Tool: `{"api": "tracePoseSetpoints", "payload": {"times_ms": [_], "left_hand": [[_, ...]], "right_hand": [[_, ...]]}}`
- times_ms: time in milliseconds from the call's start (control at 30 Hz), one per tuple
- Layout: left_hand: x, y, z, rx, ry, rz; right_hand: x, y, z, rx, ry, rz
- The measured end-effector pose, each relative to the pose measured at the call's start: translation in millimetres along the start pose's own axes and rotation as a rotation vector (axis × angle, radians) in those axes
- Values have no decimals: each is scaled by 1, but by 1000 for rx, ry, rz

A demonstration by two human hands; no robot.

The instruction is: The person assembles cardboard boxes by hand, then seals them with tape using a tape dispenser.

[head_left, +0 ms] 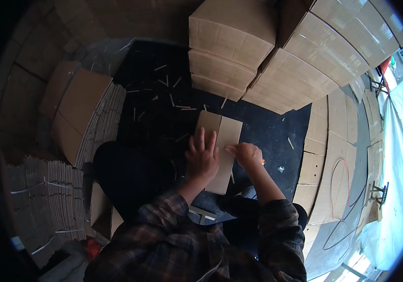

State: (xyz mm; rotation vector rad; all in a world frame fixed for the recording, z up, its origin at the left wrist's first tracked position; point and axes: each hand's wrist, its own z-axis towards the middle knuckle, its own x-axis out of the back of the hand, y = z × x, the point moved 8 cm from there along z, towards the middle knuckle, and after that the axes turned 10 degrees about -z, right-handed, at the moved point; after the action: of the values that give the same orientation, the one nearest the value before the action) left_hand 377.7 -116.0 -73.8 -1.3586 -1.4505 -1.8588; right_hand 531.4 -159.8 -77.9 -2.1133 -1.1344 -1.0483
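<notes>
A long, narrow cardboard box [228, 136] stands in front of me at the middle of the view, its two top flaps meeting along a lengthwise seam. My left hand [203, 157] lies on the left flap near the seam, palm down with its fingers spread. At the right edge of the box is my right hand [245, 154], its fingers curled in and the thumb pointing at the flap. Whether those curled fingers hold anything is hidden. A small orange-red bit shows beside the right wrist.
Stacked cartons [232, 42] rise ahead and to the right. Bundles of flattened cardboard [53, 192] stand at the left. Small strips [172, 99] lie scattered on the dark floor mat [276, 127]. Flat cardboard sheets [335, 174] and a red cord lie at the right.
</notes>
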Motion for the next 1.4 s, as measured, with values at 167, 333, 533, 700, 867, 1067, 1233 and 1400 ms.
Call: {"api": "tracePoseSetpoints", "payload": {"times_ms": [167, 333, 533, 700, 867, 1067, 1233, 1400], "left_hand": [[3, 2, -4, -55, 22, -58], [-4, 4, -2, -55, 37, 0], [2, 5, -4, -61, 48, -13], [0, 6, -1, -68, -14, -19], [-15, 3, -1, -56, -51, 132], [-8, 30, -7, 154, -325, 143], [-6, 29, -7, 109, -228, 106], [4, 18, -11, 72, -267, 108]], "right_hand": [[-5, 8, 6, -36, -23, 10], [2, 2, 8, -71, -48, -17], [7, 4, 10, -12, -24, -29], [-4, 7, 19, -2, -92, 26], [6, -1, 12, 11, -31, -47], [9, -4, 19, 26, 22, -143], [2, 3, 17, 3, 10, -81], [20, 37, -1, -61, 17, -24]]}}
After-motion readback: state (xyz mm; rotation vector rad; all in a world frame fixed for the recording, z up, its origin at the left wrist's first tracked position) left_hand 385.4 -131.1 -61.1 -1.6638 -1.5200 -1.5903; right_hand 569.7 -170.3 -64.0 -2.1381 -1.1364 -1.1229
